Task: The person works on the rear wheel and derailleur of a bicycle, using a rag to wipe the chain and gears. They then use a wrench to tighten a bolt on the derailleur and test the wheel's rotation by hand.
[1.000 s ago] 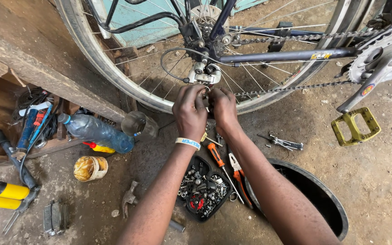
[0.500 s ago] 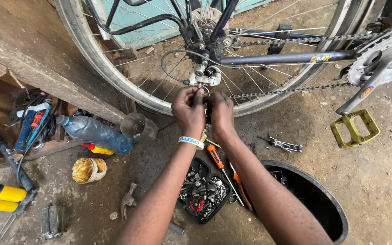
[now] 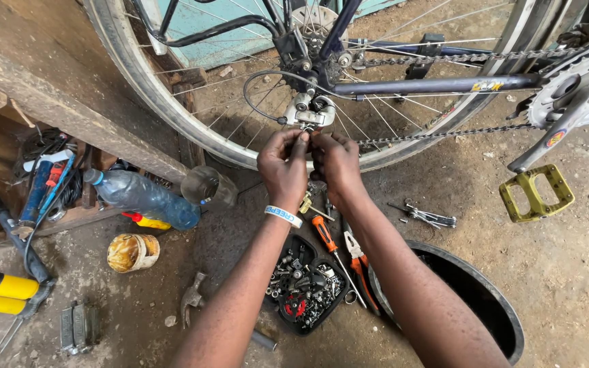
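reaching forward from the bottom of the head view, both bare forearms run up and inward so that the two hands meet just under the rear derailleur (image 3: 310, 113) of a bicycle. the left hand (image 3: 283, 165) is knuckles-up, wrist slightly bent, a pale wristband (image 3: 283, 215) around it; its fingers curl in and its thumb and forefinger pinch at the lower edge of the silver derailleur body. the right hand (image 3: 336, 163) sits just beside it, touching it at the fingertips, its fingers likewise bunched and pressed up against the same part. both hands are closed in a pinching grip on the derailleur, though what small piece lies between the fingertips is too hidden to tell.

the derailleur hangs at the hub of the rear wheel (image 3: 172, 109), below the dark frame tube (image 3: 438, 84), with the chain (image 3: 444, 133) running away to the right toward the crank and the yellow-green pedal (image 3: 536, 193).

on the dirt floor under the arms lies a black tray (image 3: 306, 286) full of nuts, bolts and small parts. just right of it lie an orange-handled screwdriver (image 3: 324, 232) and orange-handled pliers (image 3: 358, 262), partly covered by the right forearm. a dark round tub (image 3: 485, 307) sits lower right. to the left lie a blue plastic bottle (image 3: 138, 197), a small yellowed tin (image 3: 132, 252), a hammer head (image 3: 191, 296) and a yellow-and-black pump (image 3: 1, 289).
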